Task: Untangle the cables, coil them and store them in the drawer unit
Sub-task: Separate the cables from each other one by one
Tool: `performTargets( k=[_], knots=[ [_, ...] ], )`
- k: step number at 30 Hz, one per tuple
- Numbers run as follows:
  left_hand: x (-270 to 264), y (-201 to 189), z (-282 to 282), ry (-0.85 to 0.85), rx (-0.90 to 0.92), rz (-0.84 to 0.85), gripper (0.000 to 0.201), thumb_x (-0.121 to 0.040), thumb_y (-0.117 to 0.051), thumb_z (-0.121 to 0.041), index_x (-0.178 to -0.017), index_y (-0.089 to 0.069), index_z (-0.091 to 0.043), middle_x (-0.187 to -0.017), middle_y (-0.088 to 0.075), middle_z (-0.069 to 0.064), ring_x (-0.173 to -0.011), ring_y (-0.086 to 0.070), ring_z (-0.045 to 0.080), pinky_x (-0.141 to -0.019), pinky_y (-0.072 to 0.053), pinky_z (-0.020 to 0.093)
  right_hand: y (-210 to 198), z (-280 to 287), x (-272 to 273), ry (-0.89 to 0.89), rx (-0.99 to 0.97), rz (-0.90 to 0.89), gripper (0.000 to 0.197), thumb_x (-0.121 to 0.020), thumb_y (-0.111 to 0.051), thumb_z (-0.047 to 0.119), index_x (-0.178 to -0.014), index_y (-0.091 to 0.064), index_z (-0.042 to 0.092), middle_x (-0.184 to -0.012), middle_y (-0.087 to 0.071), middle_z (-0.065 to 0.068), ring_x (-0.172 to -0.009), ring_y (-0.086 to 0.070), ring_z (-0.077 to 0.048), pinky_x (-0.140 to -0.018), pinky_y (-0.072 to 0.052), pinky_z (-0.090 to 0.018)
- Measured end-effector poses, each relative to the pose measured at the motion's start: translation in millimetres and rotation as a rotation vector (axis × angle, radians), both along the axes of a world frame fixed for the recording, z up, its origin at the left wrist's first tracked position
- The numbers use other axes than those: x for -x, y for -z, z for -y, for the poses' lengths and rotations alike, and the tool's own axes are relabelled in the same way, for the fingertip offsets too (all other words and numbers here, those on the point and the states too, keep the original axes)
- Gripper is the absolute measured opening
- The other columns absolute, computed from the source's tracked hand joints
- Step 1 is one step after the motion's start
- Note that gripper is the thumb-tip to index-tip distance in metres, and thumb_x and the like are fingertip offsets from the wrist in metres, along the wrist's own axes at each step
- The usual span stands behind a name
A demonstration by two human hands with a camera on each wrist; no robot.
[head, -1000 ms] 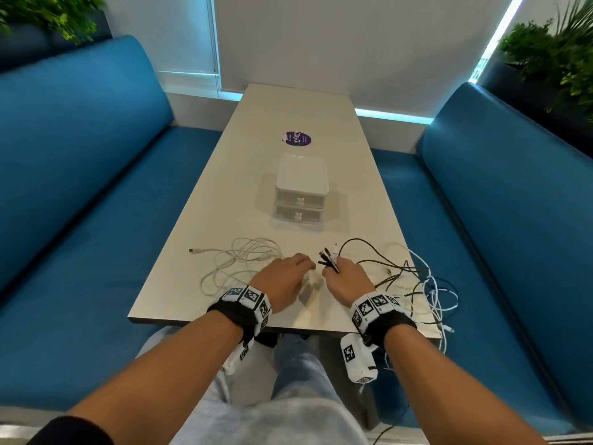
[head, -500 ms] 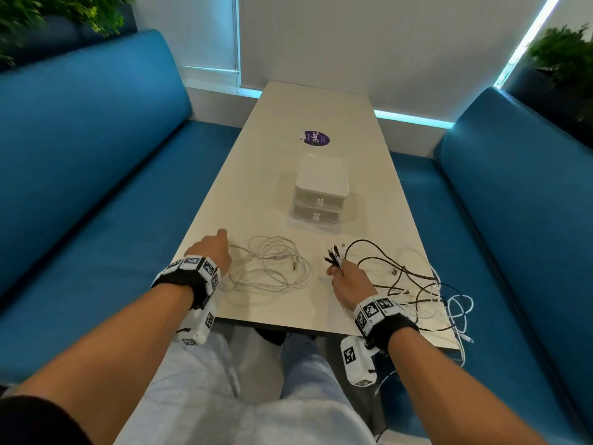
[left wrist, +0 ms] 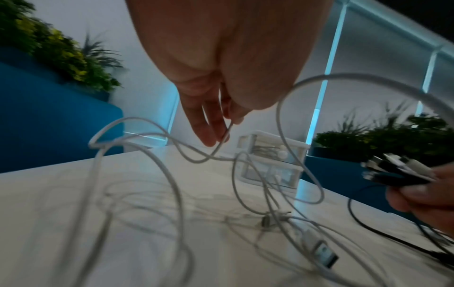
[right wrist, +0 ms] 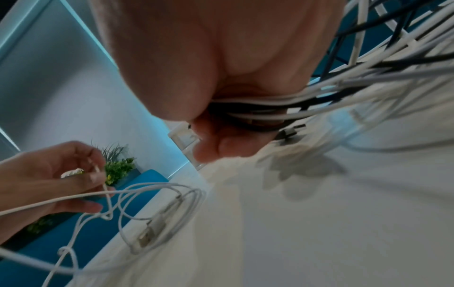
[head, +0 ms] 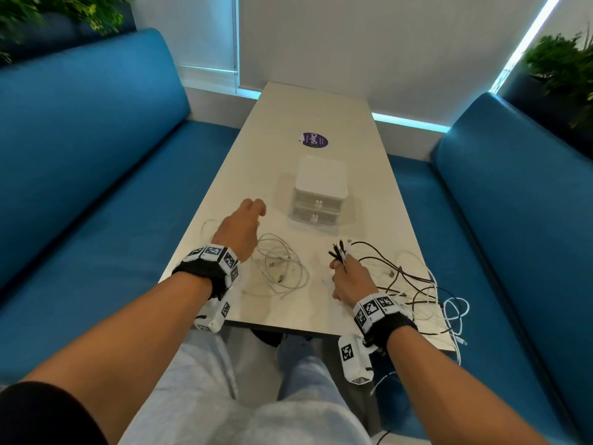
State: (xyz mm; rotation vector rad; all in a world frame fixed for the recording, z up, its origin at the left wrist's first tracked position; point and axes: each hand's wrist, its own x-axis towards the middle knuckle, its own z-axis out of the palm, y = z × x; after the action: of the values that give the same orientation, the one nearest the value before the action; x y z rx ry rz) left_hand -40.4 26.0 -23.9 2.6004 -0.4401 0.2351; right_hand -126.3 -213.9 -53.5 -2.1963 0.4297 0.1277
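Left hand lifts one white cable free while the right keeps the plug ends bunched.

Nearer the person than the drawer unit (head: 320,191) and to its left, the left hand (head: 239,229) has swung out from beside the right and risen, pinching a white cable (left wrist: 196,157) whose loops (head: 279,268) trail on the counter (head: 321,101). That looks like separating still under way, coiling not begun. To the right of the drawer unit, the right hand (head: 349,279) stays clamped on the plug bundle (head: 340,252); black and white cables (head: 414,284) sprawl beyond it. Both drawers are closed.
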Motion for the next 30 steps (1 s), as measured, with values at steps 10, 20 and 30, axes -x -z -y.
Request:
performTargets(
  k=[10, 20, 30],
  knots=[
    [23.9, -8.4, 71.8, 0.238, 0.089, -0.123, 0.008, -0.099, -0.051, -0.013, -0.101, -0.044, -0.016, -0.083, -0.062, -0.001, -0.066, -0.053, 0.014, -0.06, -0.038, 0.031, -16.8, 10.2, -1.2, 0.032, -0.01, 0.129, 0.024, -0.1, -0.044, 0.026, -0.107, -0.064, 0.014, -0.098, -0.062, -0.003, -0.093, -0.057, -0.023, -0.08, -0.041, -0.032],
    [48.2, 3.7, 107.2, 0.281, 0.165, -0.197, 0.017, -0.095, -0.052, -0.008, -0.086, -0.04, -0.015, -0.07, -0.056, -0.003, -0.06, -0.048, 0.017, -0.054, -0.036, 0.031, -20.5, 7.4, -3.7, -0.029, -0.088, 0.183, 0.028, -0.096, -0.056, 0.034, -0.079, -0.066, 0.014, -0.073, -0.066, -0.002, -0.069, -0.06, -0.015, -0.066, -0.046, -0.033],
    [55.4, 17.2, 107.7, 0.252, -0.155, -0.179, 0.035, -0.091, -0.053, -0.053, -0.115, -0.05, -0.026, -0.089, -0.068, -0.009, -0.092, -0.051, 0.019, -0.09, -0.03, 0.037, -19.0, 17.8, -8.6, 0.09, -0.109, 0.215, 0.019, -0.098, -0.054, 0.024, -0.083, -0.061, 0.015, -0.069, -0.056, 0.004, -0.068, -0.053, -0.017, -0.069, -0.036, -0.029]
  ],
)
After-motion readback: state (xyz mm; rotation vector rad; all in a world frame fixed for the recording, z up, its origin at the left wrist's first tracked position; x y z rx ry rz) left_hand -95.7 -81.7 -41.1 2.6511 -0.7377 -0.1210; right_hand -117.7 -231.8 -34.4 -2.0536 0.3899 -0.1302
